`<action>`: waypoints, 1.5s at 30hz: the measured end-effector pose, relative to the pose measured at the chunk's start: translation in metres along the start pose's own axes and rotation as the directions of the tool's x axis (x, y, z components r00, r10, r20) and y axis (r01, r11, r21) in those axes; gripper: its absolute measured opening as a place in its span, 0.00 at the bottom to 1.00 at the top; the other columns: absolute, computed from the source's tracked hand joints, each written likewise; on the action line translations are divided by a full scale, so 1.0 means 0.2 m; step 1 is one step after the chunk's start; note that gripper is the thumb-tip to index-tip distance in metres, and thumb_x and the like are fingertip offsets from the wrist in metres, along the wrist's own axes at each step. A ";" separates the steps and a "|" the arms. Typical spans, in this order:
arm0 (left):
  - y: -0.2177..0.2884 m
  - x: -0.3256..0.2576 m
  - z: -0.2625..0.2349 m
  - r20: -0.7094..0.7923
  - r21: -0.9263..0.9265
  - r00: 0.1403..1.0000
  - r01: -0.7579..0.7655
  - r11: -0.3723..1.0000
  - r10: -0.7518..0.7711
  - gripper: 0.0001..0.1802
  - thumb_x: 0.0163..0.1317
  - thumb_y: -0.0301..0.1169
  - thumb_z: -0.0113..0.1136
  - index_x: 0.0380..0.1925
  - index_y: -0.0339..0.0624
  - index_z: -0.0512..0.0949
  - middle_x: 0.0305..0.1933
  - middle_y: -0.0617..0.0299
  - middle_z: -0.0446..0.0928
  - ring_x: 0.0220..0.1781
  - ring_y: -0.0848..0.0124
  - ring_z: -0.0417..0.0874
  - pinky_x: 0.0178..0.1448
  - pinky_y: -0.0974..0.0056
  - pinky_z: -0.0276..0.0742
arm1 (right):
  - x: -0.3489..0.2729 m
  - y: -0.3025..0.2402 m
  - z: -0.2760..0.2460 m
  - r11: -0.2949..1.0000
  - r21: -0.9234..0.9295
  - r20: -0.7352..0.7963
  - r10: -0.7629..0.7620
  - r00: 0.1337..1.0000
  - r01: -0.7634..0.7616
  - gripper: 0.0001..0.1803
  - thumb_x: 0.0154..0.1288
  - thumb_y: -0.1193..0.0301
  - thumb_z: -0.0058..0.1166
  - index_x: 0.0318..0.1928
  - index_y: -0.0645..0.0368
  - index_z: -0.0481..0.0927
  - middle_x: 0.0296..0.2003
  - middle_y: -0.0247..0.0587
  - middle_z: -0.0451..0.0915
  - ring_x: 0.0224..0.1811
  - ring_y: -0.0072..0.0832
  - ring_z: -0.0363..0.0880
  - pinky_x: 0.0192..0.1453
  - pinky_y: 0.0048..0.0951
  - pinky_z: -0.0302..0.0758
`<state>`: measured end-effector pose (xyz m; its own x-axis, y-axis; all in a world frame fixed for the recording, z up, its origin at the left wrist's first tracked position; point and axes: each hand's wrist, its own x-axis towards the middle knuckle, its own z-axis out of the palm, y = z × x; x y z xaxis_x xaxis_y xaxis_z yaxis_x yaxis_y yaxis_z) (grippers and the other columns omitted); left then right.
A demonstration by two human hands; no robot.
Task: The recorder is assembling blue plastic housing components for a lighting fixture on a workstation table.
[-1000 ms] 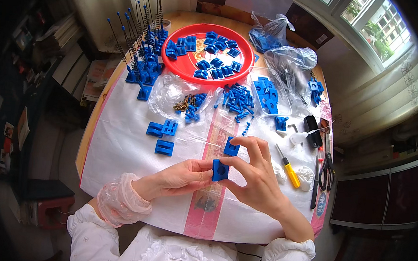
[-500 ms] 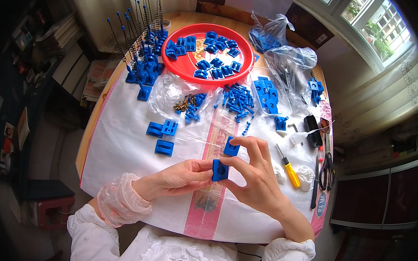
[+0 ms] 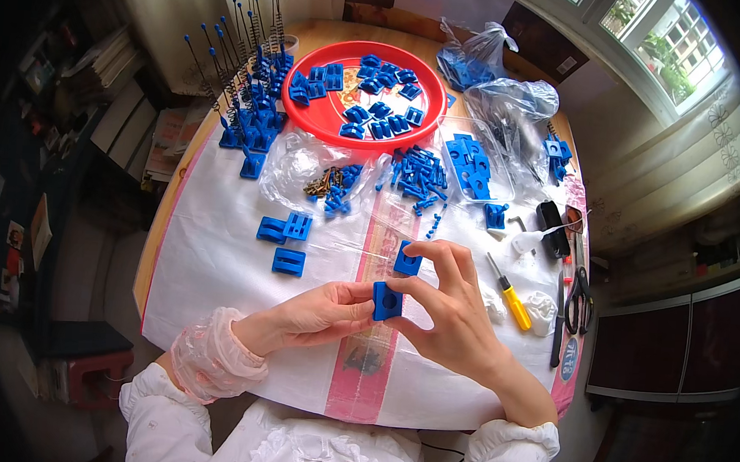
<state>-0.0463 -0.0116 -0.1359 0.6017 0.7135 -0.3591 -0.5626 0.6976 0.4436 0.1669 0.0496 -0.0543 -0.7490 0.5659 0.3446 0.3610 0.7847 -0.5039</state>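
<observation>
Seen from above, two bare hands meet over a table covered with a white woven sheet (image 3: 215,264) that has a pink stripe down its middle. A small blue plastic block (image 3: 387,301) with a round hole in its face is pinched between the fingertips of both hands. The left hand (image 3: 318,314) is closed on the block's left edge with thumb and forefinger. The right hand (image 3: 449,316) is closed on its right side, and a second blue block (image 3: 408,259) is gripped just above the first, between the right thumb and the curled forefinger. Whether the two blocks touch cannot be told.

Up and to the left of the grip, three loose blue blocks (image 3: 285,241) lie on the sheet. Just right of the right hand, a yellow-handled screwdriver (image 3: 510,297) rests, with scissors (image 3: 580,299) further right near the table edge. Well above the grip, a round red tray (image 3: 309,113) holds more blue pieces, and a clear bag (image 3: 302,172) of brass screws and blue bits lies between the tray and the hands. To the tray's left, a cluster of blue bases with thin upright rods (image 3: 248,80) stands. Directly below the grip, a small pile of dark screws (image 3: 365,359) lies on the pink stripe.
</observation>
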 end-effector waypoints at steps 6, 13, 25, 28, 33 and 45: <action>0.00 0.00 0.00 0.000 0.003 1.000 0.003 1.000 -0.003 0.25 0.70 0.27 0.59 0.66 0.37 0.68 0.61 0.61 0.73 0.64 0.75 0.74 0.69 0.72 0.73 | 0.00 0.00 0.00 1.000 0.007 0.000 0.003 1.000 -0.003 0.23 0.40 0.76 0.71 0.42 0.54 0.80 0.57 0.45 0.70 0.62 0.48 0.64 0.63 0.49 0.66; 0.00 0.00 0.00 -0.006 0.002 1.000 -0.007 1.000 0.007 0.25 0.70 0.26 0.59 0.66 0.37 0.68 0.61 0.61 0.73 0.64 0.74 0.74 0.69 0.72 0.73 | 0.00 -0.01 0.00 1.000 0.003 -0.004 -0.001 1.000 0.001 0.24 0.40 0.76 0.71 0.42 0.54 0.79 0.57 0.45 0.70 0.62 0.48 0.64 0.63 0.49 0.65; 0.01 -0.01 0.00 0.010 0.007 1.000 -0.001 1.000 0.001 0.26 0.70 0.28 0.60 0.66 0.37 0.68 0.61 0.62 0.73 0.64 0.75 0.74 0.69 0.73 0.73 | 0.00 0.00 0.00 1.000 0.006 0.002 -0.003 1.000 0.003 0.24 0.40 0.76 0.71 0.42 0.53 0.80 0.57 0.45 0.70 0.62 0.48 0.65 0.62 0.48 0.66; 0.01 0.00 0.00 0.009 0.006 1.000 0.000 1.000 0.000 0.26 0.70 0.28 0.60 0.66 0.37 0.68 0.61 0.62 0.73 0.64 0.75 0.74 0.68 0.73 0.73 | 0.00 0.00 0.00 1.000 0.004 0.001 -0.002 1.000 0.002 0.24 0.40 0.76 0.71 0.42 0.53 0.80 0.57 0.45 0.70 0.62 0.48 0.65 0.62 0.48 0.66; 0.01 0.00 0.01 0.012 0.020 1.000 0.005 1.000 -0.005 0.26 0.70 0.27 0.60 0.66 0.37 0.68 0.61 0.61 0.73 0.63 0.76 0.74 0.68 0.73 0.73 | 0.00 0.00 0.00 1.000 0.012 0.003 0.003 1.000 -0.003 0.24 0.40 0.75 0.71 0.42 0.53 0.80 0.57 0.45 0.70 0.62 0.48 0.65 0.62 0.48 0.66; 0.01 -0.01 0.01 0.003 0.014 1.000 -0.001 1.000 0.001 0.24 0.70 0.28 0.60 0.64 0.37 0.70 0.59 0.61 0.74 0.62 0.75 0.75 0.66 0.74 0.75 | 0.00 0.00 0.00 1.000 0.006 0.004 -0.001 1.000 0.001 0.24 0.40 0.75 0.71 0.42 0.53 0.80 0.57 0.44 0.70 0.62 0.48 0.65 0.62 0.48 0.65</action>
<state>-0.0474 -0.0112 -0.1337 0.6031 0.7138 -0.3559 -0.5551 0.6961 0.4554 0.1669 0.0490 -0.0548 -0.7516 0.5639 0.3424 0.3565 0.7839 -0.5084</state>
